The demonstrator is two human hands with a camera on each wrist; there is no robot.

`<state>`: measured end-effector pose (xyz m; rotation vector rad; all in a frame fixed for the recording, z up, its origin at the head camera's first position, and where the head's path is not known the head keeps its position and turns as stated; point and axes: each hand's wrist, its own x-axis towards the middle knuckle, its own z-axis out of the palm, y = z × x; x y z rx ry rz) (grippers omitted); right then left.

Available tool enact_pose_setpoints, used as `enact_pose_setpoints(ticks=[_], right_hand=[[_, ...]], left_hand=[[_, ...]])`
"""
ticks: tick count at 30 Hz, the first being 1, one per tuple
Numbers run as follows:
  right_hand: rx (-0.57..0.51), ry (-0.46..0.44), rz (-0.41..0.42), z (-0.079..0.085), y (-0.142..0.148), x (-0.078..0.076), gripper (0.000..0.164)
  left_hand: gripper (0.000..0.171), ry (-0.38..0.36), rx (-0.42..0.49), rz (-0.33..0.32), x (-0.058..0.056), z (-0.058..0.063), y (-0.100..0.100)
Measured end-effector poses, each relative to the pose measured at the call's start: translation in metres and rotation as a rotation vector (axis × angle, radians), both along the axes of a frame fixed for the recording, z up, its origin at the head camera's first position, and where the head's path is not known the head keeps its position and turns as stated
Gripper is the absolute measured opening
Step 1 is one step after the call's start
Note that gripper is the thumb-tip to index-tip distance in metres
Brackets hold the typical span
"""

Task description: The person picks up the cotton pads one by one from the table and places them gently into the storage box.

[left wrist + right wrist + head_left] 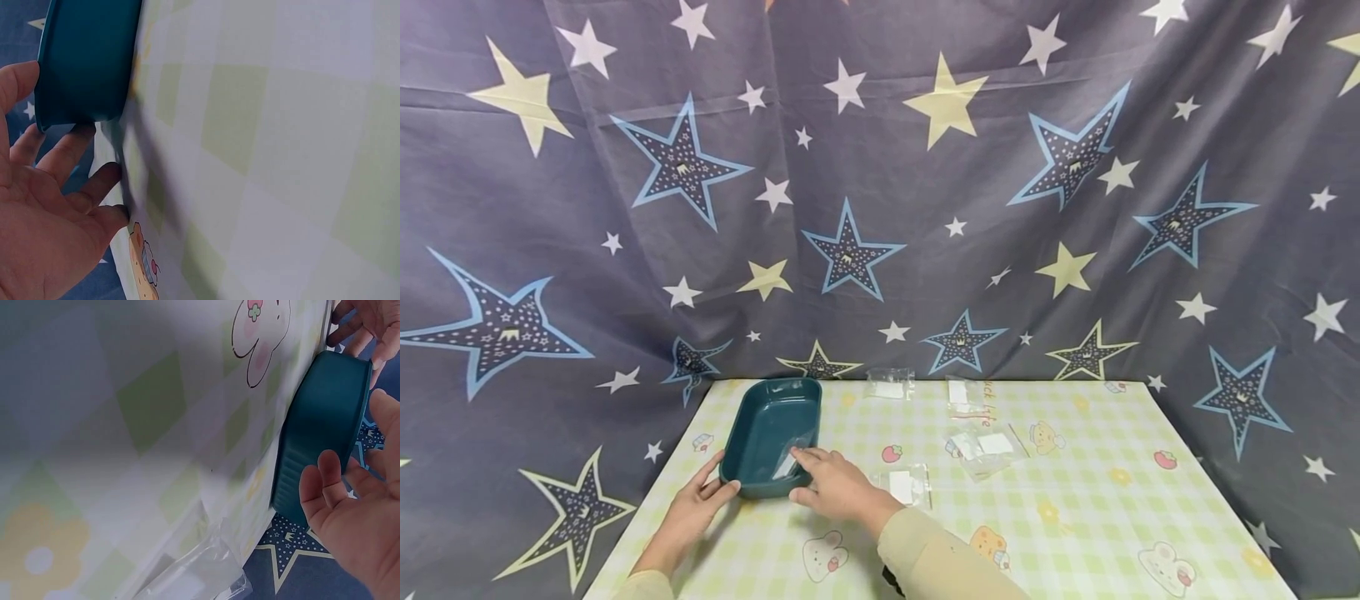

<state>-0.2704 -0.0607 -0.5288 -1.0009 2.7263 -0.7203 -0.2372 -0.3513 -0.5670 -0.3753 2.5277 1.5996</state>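
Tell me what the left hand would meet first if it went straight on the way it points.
The teal dish, at its near-left corner; the left hand appears to touch it there, though depth leaves firm contact uncertain.

One dish (769, 417) with one bag (787, 463) inside; at least four more bags (900, 485), exact count unclear, on one bench (1090, 533); one left hand (692, 506); one right hand (837, 484); one curtain (895, 175).
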Motion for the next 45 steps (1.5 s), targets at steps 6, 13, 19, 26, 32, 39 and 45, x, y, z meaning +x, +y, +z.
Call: enact_pose_setpoints(ticks=[6,13,19,26,32,39,45], right_hand=[[-0.039,0.011,-0.017,-0.002,0.002,-0.001,0.071],[-0.077,0.041,-0.031,-0.001,0.006,-0.003,0.071],[-0.098,0.012,-0.063,-0.002,0.009,-0.003,0.072],[-0.100,0.022,-0.088,-0.006,0.015,-0.006,0.075],[-0.105,0.014,-0.114,-0.010,0.027,-0.009,0.076],[-0.133,0.011,-0.142,-0.016,0.047,-0.013,0.076],[-0.143,0.003,-0.159,-0.021,0.065,-0.018,0.078]], left_hand=[[0.094,-0.005,-0.016,0.002,0.002,0.002,-0.001],[0.095,-0.004,-0.019,0.002,0.001,0.002,-0.001],[0.096,-0.016,-0.012,0.008,0.002,0.003,-0.001],[0.095,-0.014,-0.014,-0.002,0.001,0.004,0.000],[0.094,-0.016,-0.012,0.000,0.001,0.002,0.000],[0.095,-0.008,-0.002,0.004,0.000,0.001,0.001],[0.095,-0.005,-0.009,0.004,0.000,0.001,0.002]])
